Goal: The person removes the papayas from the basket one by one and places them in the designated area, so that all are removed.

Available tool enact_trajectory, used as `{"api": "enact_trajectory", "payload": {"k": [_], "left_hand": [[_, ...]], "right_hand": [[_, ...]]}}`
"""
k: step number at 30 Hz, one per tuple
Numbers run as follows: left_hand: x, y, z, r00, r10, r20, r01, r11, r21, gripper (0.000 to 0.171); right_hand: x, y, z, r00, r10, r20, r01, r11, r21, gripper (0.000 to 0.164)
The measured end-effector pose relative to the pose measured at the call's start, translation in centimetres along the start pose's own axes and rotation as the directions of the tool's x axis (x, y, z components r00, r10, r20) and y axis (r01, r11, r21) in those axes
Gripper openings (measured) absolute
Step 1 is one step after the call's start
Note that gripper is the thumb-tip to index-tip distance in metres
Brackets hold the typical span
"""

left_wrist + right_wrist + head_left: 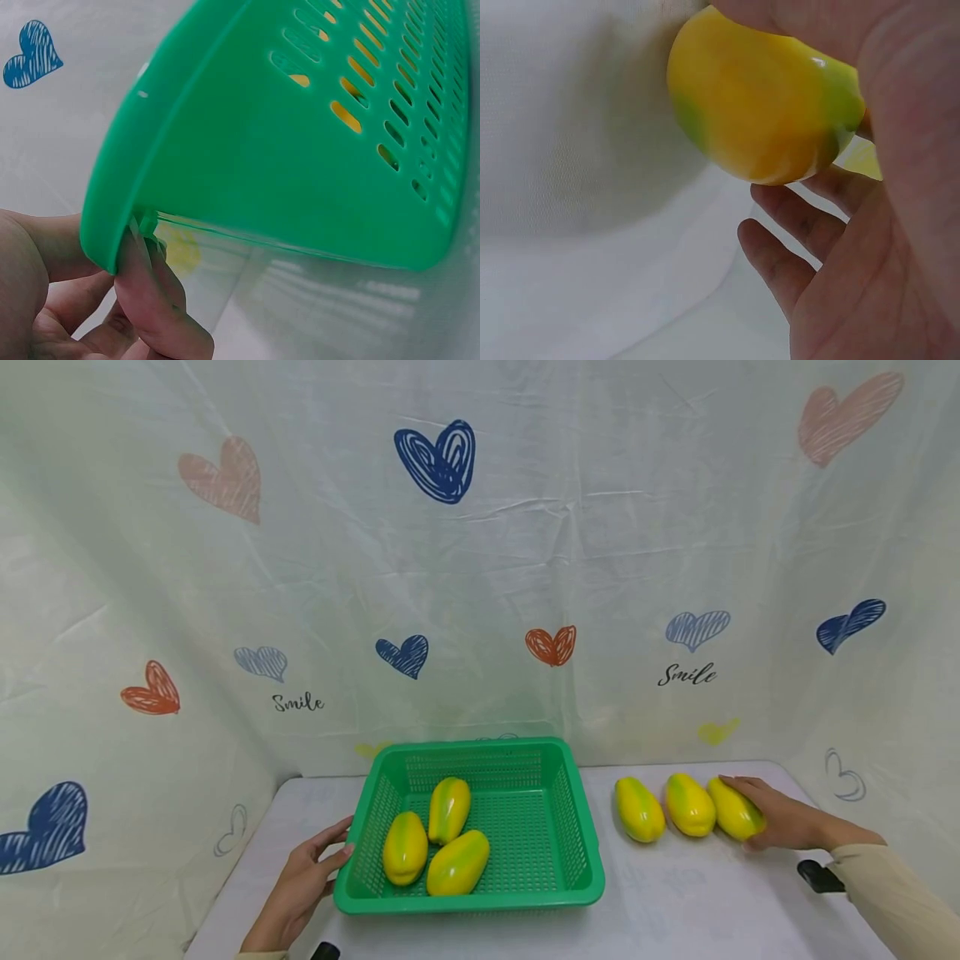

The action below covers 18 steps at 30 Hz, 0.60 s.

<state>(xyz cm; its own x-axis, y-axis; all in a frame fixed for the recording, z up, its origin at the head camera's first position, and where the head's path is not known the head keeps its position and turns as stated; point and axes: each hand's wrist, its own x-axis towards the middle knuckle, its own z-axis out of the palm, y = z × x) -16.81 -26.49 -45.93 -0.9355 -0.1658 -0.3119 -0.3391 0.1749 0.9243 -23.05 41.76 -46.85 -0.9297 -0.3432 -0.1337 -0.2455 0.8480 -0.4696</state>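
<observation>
A green plastic basket stands on the table with three glossy yellow-green papayas inside: one at the left, one behind and one in front. My left hand pinches the basket's left rim between thumb and fingers. On the right, three more papayas lie in a row. My right hand grips the rightmost papaya, thumb on its near side and fingers on the far side. In the right wrist view this papaya sits between thumb and fingers.
Left of the gripped papaya lie a middle papaya and another papaya nearer the basket. The white-covered table meets a hanging curtain printed with hearts behind and at both sides.
</observation>
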Motion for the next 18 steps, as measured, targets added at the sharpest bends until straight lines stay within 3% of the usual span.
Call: {"api": "enact_trajectory", "payload": {"k": [8,18], "left_hand": [[-0.07,0.05,-0.01,1.0,0.004,-0.003,-0.004,1.0,0.003,0.056],[-0.3,-0.08,-0.01,1.0,0.02,0.003,-0.02,1.0,-0.006,0.054]], "right_hand": [[0.02,-0.07,-0.1,0.999,0.036,-0.005,-0.036,0.999,-0.023,0.102],[-0.37,0.1,-0.18,0.999,0.018,-0.034,-0.019,1.0,-0.023,0.101]]}}
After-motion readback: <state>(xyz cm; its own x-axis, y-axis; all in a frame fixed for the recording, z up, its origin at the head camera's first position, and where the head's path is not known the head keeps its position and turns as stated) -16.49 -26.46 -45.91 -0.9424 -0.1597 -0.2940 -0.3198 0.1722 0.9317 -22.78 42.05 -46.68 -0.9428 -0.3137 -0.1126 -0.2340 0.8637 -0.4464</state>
